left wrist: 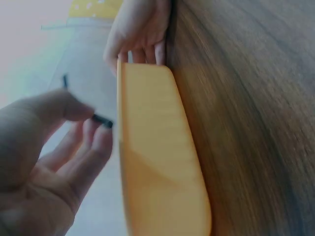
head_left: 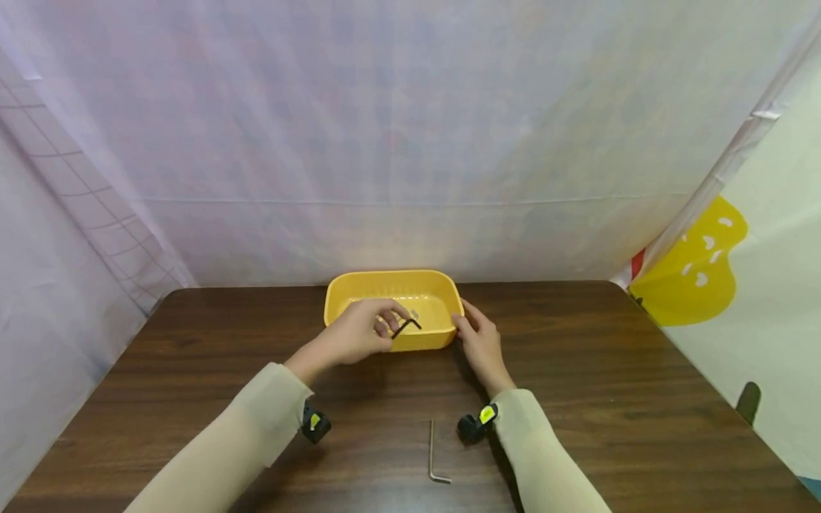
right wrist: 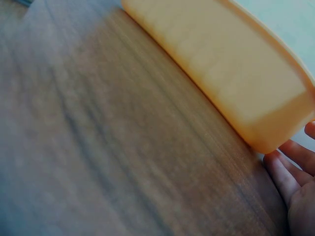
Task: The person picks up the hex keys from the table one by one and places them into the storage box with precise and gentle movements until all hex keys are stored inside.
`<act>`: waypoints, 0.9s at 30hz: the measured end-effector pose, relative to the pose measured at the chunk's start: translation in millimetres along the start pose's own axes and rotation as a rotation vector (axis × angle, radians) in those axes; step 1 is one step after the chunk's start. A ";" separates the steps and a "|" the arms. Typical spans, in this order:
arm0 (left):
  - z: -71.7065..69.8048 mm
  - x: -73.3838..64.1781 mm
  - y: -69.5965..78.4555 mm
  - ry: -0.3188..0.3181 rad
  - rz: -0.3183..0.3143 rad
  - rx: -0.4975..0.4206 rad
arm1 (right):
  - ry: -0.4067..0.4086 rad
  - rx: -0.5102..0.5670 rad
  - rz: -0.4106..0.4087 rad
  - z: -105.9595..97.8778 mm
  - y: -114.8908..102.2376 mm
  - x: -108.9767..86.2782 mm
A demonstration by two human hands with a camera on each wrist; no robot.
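Observation:
My left hand pinches a small black hex key between thumb and fingers, over the front rim of a yellow plastic basket. In the left wrist view the black hex key pokes out past the fingertips, beside the basket's wall. My right hand grips the basket's right end, thumb at the rim and fingers along the outside. From the right wrist, its fingers show against the basket's lower corner. Inside the basket lies a small, shiny piece.
A longer silver hex key lies on the dark wooden table, near the front edge between the forearms. Behind the basket, a pale curtain hangs along the table's far edge. A yellow printed shape is at the right.

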State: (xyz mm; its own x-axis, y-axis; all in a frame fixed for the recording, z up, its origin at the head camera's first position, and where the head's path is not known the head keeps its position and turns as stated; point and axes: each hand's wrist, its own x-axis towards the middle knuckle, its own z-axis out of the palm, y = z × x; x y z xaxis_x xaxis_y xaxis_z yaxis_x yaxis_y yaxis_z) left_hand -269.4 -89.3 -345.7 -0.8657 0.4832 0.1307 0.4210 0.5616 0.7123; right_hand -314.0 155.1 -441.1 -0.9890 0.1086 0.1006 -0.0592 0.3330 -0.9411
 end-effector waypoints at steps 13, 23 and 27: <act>-13.4 20.6 -23.8 0.202 -0.209 -0.173 | 0.011 0.011 -0.011 -2.4 0.4 -3.7; -12.6 39.9 -37.9 0.158 -0.263 -0.009 | 0.017 0.041 -0.023 0.9 0.2 -6.2; -10.6 47.8 -41.9 0.128 -0.320 -0.008 | 0.018 0.042 -0.020 1.7 0.2 -7.4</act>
State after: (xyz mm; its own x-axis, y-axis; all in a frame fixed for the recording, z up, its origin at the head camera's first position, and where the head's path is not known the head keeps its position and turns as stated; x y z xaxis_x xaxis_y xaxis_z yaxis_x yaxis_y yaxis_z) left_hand -331.4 -96.9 -361.9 -0.9807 0.1949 -0.0156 0.1206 0.6657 0.7364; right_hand -306.9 152.8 -442.6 -0.9850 0.1193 0.1248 -0.0848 0.2955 -0.9516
